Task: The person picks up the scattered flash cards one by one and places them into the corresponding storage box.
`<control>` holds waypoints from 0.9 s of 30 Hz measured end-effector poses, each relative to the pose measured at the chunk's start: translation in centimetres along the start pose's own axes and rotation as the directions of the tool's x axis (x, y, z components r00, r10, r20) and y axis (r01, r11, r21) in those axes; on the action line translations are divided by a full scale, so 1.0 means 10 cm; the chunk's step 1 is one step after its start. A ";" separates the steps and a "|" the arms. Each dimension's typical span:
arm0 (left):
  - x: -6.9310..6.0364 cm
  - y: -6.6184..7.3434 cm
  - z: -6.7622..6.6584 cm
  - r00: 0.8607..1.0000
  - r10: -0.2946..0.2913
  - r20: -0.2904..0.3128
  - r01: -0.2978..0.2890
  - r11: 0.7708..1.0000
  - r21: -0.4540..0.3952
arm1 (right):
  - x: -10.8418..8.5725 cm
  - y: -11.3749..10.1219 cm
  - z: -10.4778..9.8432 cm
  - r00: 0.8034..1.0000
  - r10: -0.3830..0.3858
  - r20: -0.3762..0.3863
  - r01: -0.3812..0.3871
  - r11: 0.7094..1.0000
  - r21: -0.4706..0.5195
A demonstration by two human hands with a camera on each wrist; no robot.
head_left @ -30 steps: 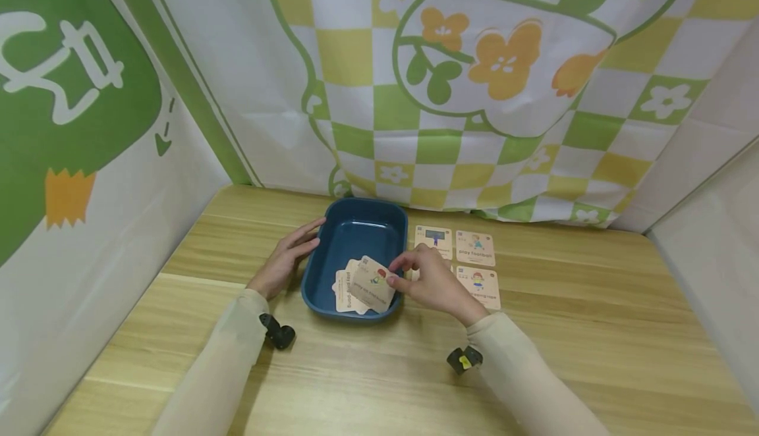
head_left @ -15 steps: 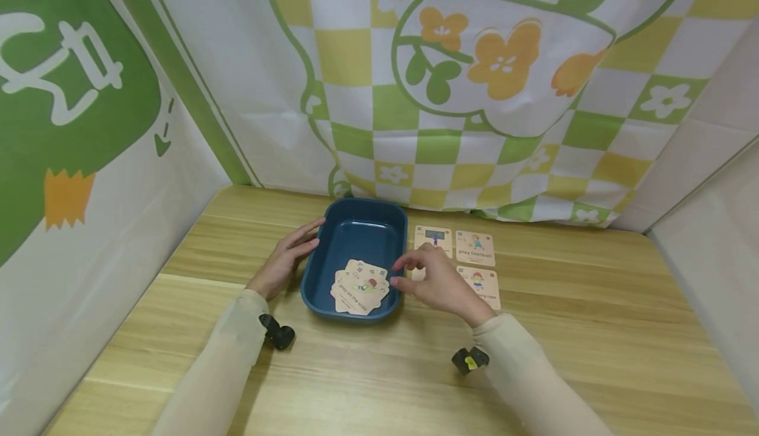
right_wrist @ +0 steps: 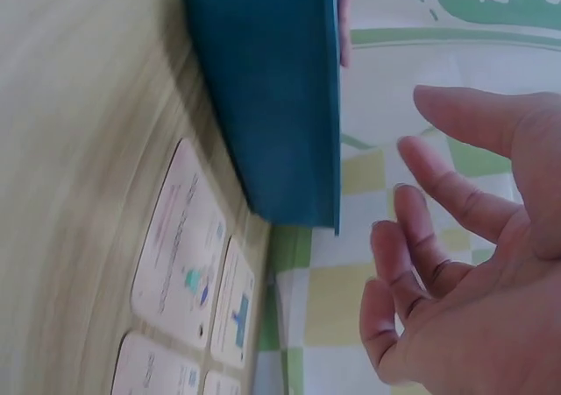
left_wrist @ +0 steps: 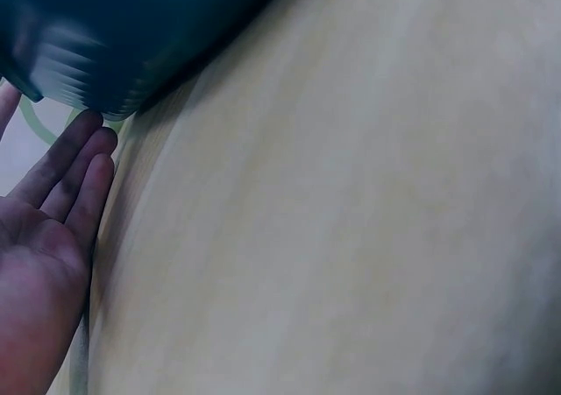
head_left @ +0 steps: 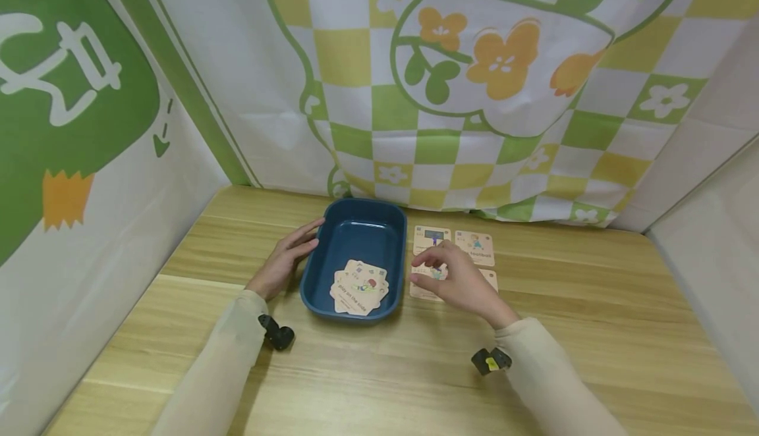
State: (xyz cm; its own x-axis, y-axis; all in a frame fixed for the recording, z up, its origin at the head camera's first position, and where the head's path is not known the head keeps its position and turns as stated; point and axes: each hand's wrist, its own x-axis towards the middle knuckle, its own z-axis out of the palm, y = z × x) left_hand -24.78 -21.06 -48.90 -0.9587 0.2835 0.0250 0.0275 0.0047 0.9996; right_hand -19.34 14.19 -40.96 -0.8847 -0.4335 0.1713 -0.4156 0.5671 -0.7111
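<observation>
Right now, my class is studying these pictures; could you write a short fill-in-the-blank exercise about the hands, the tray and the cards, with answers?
1. The hand at the tray's rim is the person's ____ hand.
2. The top card inside the tray says "play on the ____".
3. The right hand, raised above the table, holds ____.
4. The cards outside the tray number ____.

Missing words: left; slide; nothing; four.

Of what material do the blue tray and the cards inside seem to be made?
The blue tray looks like glossy plastic: smooth, rounded walls with a bright reflection. The cards inside look like matte cardboard, flat and printed, with no strong shine; thin wood is possible.
</observation>
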 end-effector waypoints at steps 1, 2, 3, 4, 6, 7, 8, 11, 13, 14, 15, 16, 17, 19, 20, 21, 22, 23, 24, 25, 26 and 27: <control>0.00 0.00 0.00 1.000 0.001 0.001 -0.001 1.000 0.001 | -0.01 0.02 -0.01 1.000 0.003 -0.009 -0.003 1.000 0.000; 0.00 0.00 0.00 1.000 0.001 0.001 -0.001 1.000 0.002 | -0.02 0.04 -0.02 1.000 0.006 -0.018 -0.006 1.000 -0.001; 0.00 0.00 0.00 1.000 0.001 0.001 -0.001 1.000 0.002 | -0.03 0.06 -0.03 1.000 0.008 -0.027 -0.008 1.000 -0.002; 0.00 0.00 0.00 1.000 0.002 0.001 -0.002 1.000 0.002 | -0.04 0.07 -0.04 0.999 0.009 -0.036 -0.009 1.000 -0.003; 0.00 0.00 0.00 1.000 0.002 0.002 -0.002 1.000 0.000 | -0.06 0.11 -0.06 0.999 -0.003 -0.053 0.002 1.000 -0.010; 0.00 0.00 0.00 1.000 0.001 0.002 -0.001 1.000 0.000 | -0.07 0.13 -0.07 0.998 -0.009 -0.062 0.008 1.000 -0.017; 0.00 0.00 0.00 1.000 0.001 0.001 -0.001 1.000 -0.001 | -0.08 0.15 -0.08 0.998 -0.016 -0.068 0.014 1.000 -0.022; 0.00 0.00 0.00 1.000 0.001 -0.001 -0.001 1.000 -0.003 | -0.10 0.21 -0.11 0.996 -0.028 -0.086 0.024 0.998 -0.050; 0.00 0.00 0.00 1.000 0.001 -0.003 -0.001 1.000 0.000 | -0.12 0.25 -0.14 0.995 -0.029 -0.094 0.024 0.998 -0.062; 0.00 0.00 0.00 1.000 0.002 -0.004 -0.002 1.000 0.002 | -0.13 0.27 -0.15 0.995 -0.031 -0.097 0.025 0.997 -0.067; 0.00 0.00 0.00 1.000 0.003 -0.005 -0.003 1.000 0.003 | -0.13 0.29 -0.16 0.995 -0.030 -0.098 0.023 0.997 -0.072; 0.00 0.00 0.00 1.000 0.004 -0.005 -0.004 1.000 0.004 | -0.14 0.32 -0.17 0.995 -0.028 -0.097 0.020 0.997 -0.078; 0.00 0.01 0.00 1.000 0.003 -0.005 -0.003 1.000 0.006 | -0.15 0.34 -0.18 0.995 -0.025 -0.097 0.017 0.997 -0.081; 0.00 0.01 0.00 1.000 0.003 -0.004 -0.003 1.000 0.007 | -0.18 0.39 -0.20 0.996 -0.019 -0.090 0.011 0.996 -0.091; 0.00 0.01 0.00 1.000 0.003 -0.003 -0.003 1.000 0.005 | -0.19 0.41 -0.21 0.996 -0.014 -0.087 0.006 0.996 -0.093; 0.00 0.00 0.00 1.000 0.004 -0.003 -0.004 1.000 0.004 | -0.20 0.43 -0.22 0.996 -0.010 -0.084 0.002 0.995 -0.096; 0.00 0.00 0.00 1.000 0.004 -0.002 -0.004 1.000 0.003 | -0.21 0.45 -0.23 0.997 -0.008 -0.082 -0.001 0.995 -0.101; 0.00 0.00 0.00 1.000 0.005 -0.002 -0.005 1.000 0.002 | -0.22 0.47 -0.24 0.997 -0.005 -0.082 -0.004 0.995 -0.104; 0.01 0.00 0.00 1.000 0.007 0.000 -0.007 1.000 0.000 | -0.22 0.49 -0.25 0.997 -0.002 -0.079 -0.006 0.994 -0.106; 0.01 0.00 0.00 1.000 0.008 0.000 -0.008 1.000 -0.001 | -0.23 0.50 -0.26 0.997 0.002 -0.076 -0.010 0.994 -0.105; 0.01 0.00 0.00 1.000 0.008 0.000 -0.008 1.000 -0.001 | -0.24 0.52 -0.28 0.997 0.006 -0.075 -0.014 0.994 -0.104; 0.01 0.00 0.00 1.000 0.008 0.000 -0.008 1.000 -0.001 | -0.25 0.54 -0.29 0.997 0.012 -0.073 -0.019 0.995 -0.103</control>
State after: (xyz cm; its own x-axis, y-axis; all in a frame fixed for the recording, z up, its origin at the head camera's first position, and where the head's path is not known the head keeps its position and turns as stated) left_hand -24.84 -21.01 -48.92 -0.9584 0.2835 0.0334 0.0351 0.0011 0.9994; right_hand -19.98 20.34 -43.22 -0.9026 -0.3747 0.2120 -0.4179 0.6445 -0.6403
